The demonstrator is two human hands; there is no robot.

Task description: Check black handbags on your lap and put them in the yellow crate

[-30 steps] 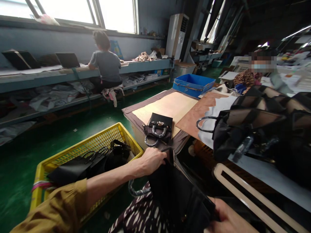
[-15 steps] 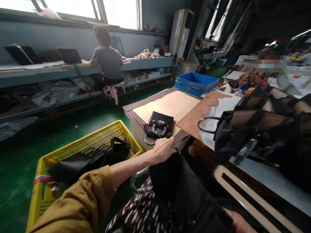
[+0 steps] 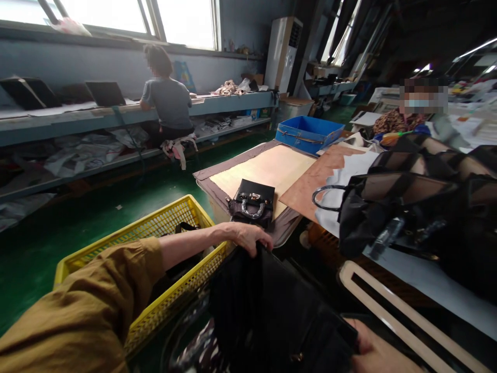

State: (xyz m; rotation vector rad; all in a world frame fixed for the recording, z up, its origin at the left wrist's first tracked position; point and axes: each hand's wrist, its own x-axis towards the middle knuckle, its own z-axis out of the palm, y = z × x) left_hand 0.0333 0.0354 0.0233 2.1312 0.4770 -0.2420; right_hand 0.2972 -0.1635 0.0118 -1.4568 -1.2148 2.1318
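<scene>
A large black handbag (image 3: pixel 279 305) lies across my lap, its handle wrapped in clear plastic at the left. My left hand (image 3: pixel 252 238) pinches the bag's upper edge, thumb and fingers closed on it. At the lower right, my right hand (image 3: pixel 373 347) grips the bag's other side; part of that hand is cut off by the frame's edge. Just beyond my left hand, a small black handbag (image 3: pixel 256 194) with a metal clasp and a plastic-wrapped handle rests on the padded table.
A yellow crate (image 3: pixel 186 274) with black bags stands at my left. Several black bags (image 3: pixel 388 217) crowd the right-hand table, beside a beige slotted frame (image 3: pixel 388 311). Farther off are a blue bin (image 3: pixel 306 135), a seated person (image 3: pixel 166 103) at a bench and another person (image 3: pixel 396 122).
My left hand has moved down and slightly left with the edge of the large handbag. My right hand now shows more at the bag's right side. The view has shifted slightly.
</scene>
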